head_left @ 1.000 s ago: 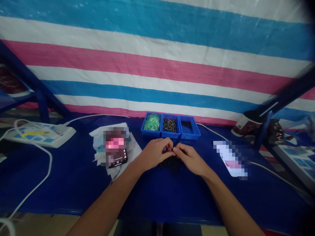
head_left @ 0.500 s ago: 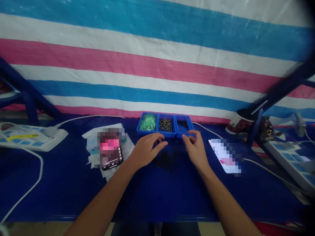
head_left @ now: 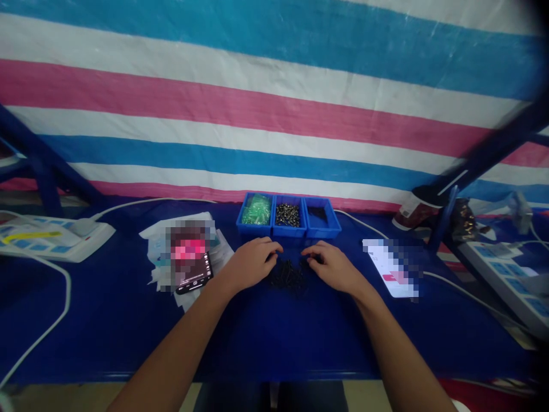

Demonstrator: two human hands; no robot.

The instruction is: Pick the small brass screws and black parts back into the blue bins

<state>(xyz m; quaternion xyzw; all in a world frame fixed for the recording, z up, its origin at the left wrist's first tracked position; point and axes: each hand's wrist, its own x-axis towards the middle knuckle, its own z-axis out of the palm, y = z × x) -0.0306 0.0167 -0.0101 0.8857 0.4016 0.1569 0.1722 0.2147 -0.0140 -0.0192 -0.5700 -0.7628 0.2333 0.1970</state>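
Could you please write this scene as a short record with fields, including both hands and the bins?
Left hand: fingers curled, at left side of the black pile; grip unclear
Right hand: fingers curled, at the pile's right side; grip unclear
Left bin: green pieces
Middle bin: small metallic parts
Right bin: dark pieces
Left device: phone on white wrapping
Right device: lit screen
Surface: blue table
Backdrop: striped sheet

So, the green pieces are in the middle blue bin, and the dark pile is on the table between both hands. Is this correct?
No, the head view shows the green pieces in the left blue bin. The dark pile is on the table between the left hand and right hand.
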